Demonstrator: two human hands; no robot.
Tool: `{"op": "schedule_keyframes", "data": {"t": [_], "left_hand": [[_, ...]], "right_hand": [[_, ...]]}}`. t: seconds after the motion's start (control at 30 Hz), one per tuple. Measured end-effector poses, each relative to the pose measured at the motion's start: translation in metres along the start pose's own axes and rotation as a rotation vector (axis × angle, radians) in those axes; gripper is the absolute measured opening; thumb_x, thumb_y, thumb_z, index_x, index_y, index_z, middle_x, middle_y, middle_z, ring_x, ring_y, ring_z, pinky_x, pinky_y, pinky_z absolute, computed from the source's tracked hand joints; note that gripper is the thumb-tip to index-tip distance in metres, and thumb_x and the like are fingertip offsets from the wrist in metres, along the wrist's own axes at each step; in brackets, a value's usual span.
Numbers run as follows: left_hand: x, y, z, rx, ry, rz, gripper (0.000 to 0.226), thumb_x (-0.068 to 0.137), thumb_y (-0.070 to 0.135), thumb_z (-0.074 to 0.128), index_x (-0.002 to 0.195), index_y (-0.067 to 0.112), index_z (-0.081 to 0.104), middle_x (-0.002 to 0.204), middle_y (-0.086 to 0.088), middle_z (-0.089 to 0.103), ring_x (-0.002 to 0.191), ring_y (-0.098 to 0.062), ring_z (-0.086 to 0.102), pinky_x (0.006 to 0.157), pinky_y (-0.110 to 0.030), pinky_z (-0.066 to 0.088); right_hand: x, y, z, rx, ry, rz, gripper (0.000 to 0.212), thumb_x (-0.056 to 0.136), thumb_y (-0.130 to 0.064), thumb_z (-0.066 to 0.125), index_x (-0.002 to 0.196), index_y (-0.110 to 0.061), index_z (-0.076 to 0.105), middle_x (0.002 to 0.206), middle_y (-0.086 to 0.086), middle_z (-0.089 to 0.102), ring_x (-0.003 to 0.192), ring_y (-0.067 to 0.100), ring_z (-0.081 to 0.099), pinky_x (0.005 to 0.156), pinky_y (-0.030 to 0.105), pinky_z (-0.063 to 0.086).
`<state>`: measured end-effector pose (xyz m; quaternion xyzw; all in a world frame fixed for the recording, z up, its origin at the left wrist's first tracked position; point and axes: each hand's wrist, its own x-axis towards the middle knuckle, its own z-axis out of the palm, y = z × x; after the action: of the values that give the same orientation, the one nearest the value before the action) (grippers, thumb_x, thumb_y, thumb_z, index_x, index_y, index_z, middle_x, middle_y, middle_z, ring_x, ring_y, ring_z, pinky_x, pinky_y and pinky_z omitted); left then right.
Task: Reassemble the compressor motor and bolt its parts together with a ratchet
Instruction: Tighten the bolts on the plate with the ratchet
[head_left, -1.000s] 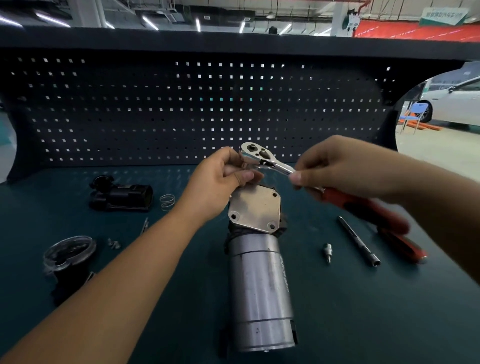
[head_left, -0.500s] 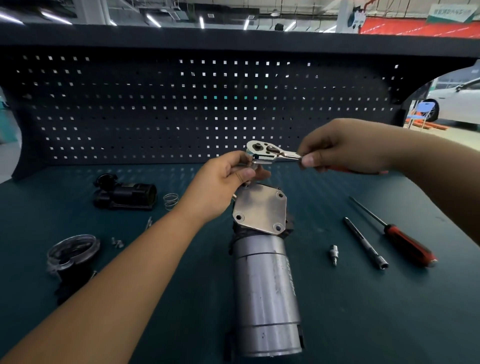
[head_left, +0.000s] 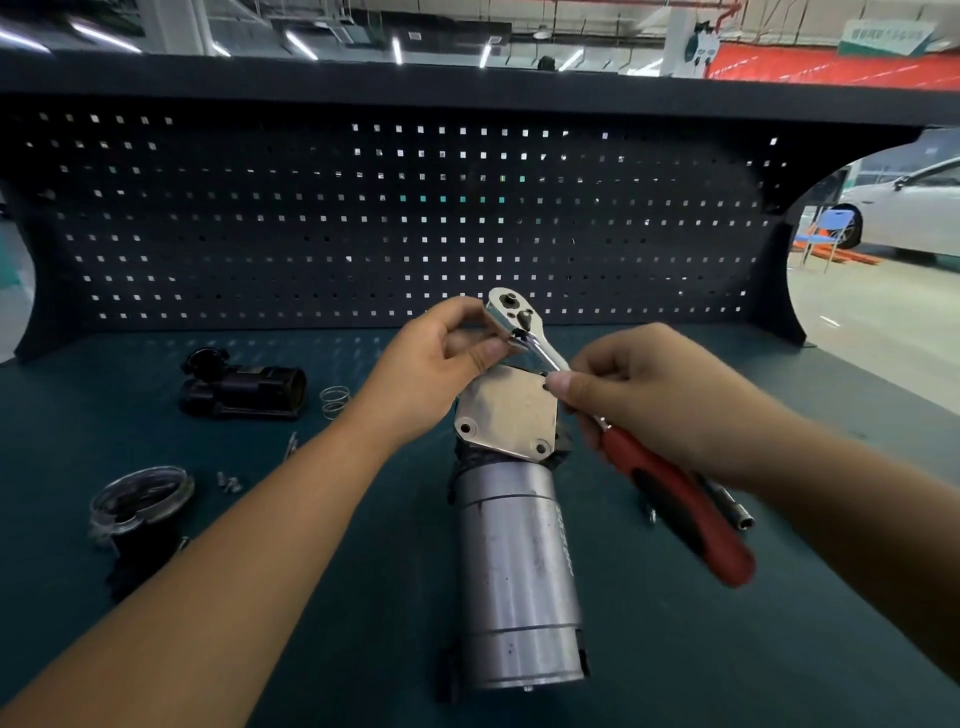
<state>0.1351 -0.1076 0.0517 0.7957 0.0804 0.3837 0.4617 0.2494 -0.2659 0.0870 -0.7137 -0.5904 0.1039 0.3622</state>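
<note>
Metal motor (head_left: 519, 571) lies on its side. Just above its far end, a ratchet (head_left: 670, 493): left hand (head_left: 436, 358) pinches the steel head, right hand (head_left: 649, 395) curls round the shaft. Likely rigid, slick chrome; the red grip looks surest.

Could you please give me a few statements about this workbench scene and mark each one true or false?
1. The left hand and the right hand both hold the chrome ratchet with the red handle. True.
2. The silver cylindrical motor stands upright. False: it lies on its side on the dark teal bench.
3. The small wire coil spring lies next to the black plastic housing. True.
4. The ratchet's head is seated on the square metal plate. False: it is held clear of the plate, pinched by the left hand.
</note>
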Motion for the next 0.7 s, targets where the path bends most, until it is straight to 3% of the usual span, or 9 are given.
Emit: {"op": "schedule_keyframes", "data": {"t": [0.2, 0.33, 0.47, 0.6, 0.7], "left_hand": [[0.002, -0.001, 0.002, 0.006, 0.101, -0.007, 0.016, 0.089, 0.005, 0.06, 0.09, 0.021, 0.064, 0.078, 0.015, 0.072, 0.076, 0.0, 0.065, 0.073, -0.023, 0.051], [0.002, -0.001, 0.003, 0.006, 0.099, -0.004, 0.023, 0.091, 0.001, 0.054, 0.09, 0.021, 0.064, 0.079, 0.017, 0.072, 0.079, 0.003, 0.067, 0.072, -0.013, 0.051], [0.003, -0.003, 0.0, 0.004, 0.091, -0.025, 0.022, 0.094, 0.002, 0.049, 0.094, 0.018, 0.064, 0.081, 0.011, 0.073, 0.087, -0.006, 0.068, 0.08, -0.025, 0.052], [0.004, -0.002, -0.001, 0.021, 0.058, -0.029, 0.021, 0.095, 0.002, 0.048, 0.091, 0.016, 0.063, 0.078, 0.012, 0.073, 0.082, -0.003, 0.066, 0.08, -0.025, 0.052], [0.004, -0.001, -0.003, 0.012, 0.041, -0.034, 0.023, 0.096, 0.0, 0.045, 0.09, 0.015, 0.062, 0.076, 0.012, 0.072, 0.081, -0.002, 0.066, 0.079, -0.025, 0.053]], "right_hand": [[-0.006, -0.006, 0.016, 0.072, 0.075, 0.05, 0.041, 0.09, -0.039, 0.058, 0.064, -0.007, 0.062, 0.057, 0.002, 0.068, 0.054, 0.028, 0.064, 0.046, 0.024, 0.047], [0.002, -0.005, 0.002, -0.07, 0.005, -0.015, 0.041, 0.088, -0.04, 0.061, 0.068, -0.005, 0.063, 0.064, 0.014, 0.067, 0.049, 0.017, 0.054, 0.051, 0.032, 0.049], [0.023, 0.0, -0.031, -0.261, -0.093, -0.067, 0.03, 0.088, -0.037, 0.06, 0.066, -0.016, 0.062, 0.051, -0.007, 0.061, 0.04, 0.0, 0.048, 0.045, 0.013, 0.041], [0.062, 0.01, -0.055, -0.4, -0.116, -0.108, 0.013, 0.091, -0.027, 0.059, 0.08, -0.022, 0.064, 0.066, -0.009, 0.063, 0.063, 0.003, 0.056, 0.063, 0.018, 0.041], [0.078, 0.014, -0.055, -0.41, -0.116, -0.141, 0.015, 0.092, -0.022, 0.058, 0.079, -0.028, 0.061, 0.071, -0.012, 0.062, 0.068, 0.001, 0.055, 0.064, 0.011, 0.039]]}}
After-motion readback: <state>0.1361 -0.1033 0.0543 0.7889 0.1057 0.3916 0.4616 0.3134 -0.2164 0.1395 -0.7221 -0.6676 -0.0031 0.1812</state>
